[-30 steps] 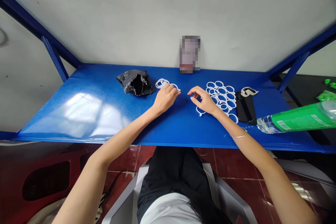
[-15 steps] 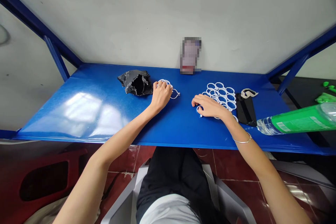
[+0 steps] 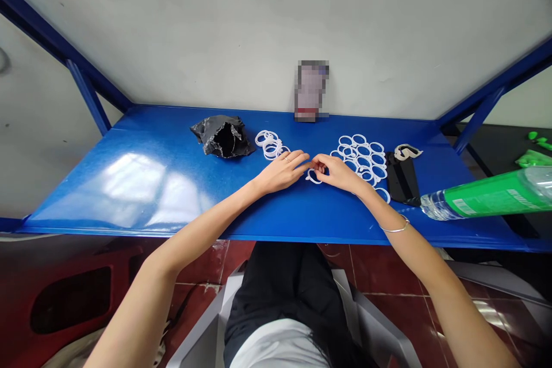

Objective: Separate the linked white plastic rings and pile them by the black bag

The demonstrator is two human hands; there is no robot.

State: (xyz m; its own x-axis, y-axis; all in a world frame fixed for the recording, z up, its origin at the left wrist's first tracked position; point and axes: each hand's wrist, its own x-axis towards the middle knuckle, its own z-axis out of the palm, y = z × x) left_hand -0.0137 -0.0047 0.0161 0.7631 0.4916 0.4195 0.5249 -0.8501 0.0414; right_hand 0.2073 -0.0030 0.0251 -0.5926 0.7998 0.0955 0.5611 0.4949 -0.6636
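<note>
My right hand (image 3: 338,172) has its fingers pinched on a white plastic ring (image 3: 311,179) with a small tab, low over the blue table. My left hand (image 3: 284,171) reaches in from the other side, fingers stretched out, its fingertips close to the right hand's. Whether they touch the ring I cannot tell. Just beyond the left hand lies a small overlapping heap of white rings (image 3: 268,142). Several more white rings (image 3: 364,150) are spread in a group behind and right of my right hand, partly covered by it.
A crumpled black bag (image 3: 222,137) with a torn mouth lies at left on the blue table (image 3: 172,144). On the right are a black phone-like slab (image 3: 403,181), a white curved object (image 3: 407,152) and a green-labelled bottle (image 3: 491,194) on its side. A blurred-out upright object (image 3: 310,92) leans on the wall.
My left hand has left the left heap and moved right, toward the other hand. My right hand has shifted left with a ring away from the right-hand group.
</note>
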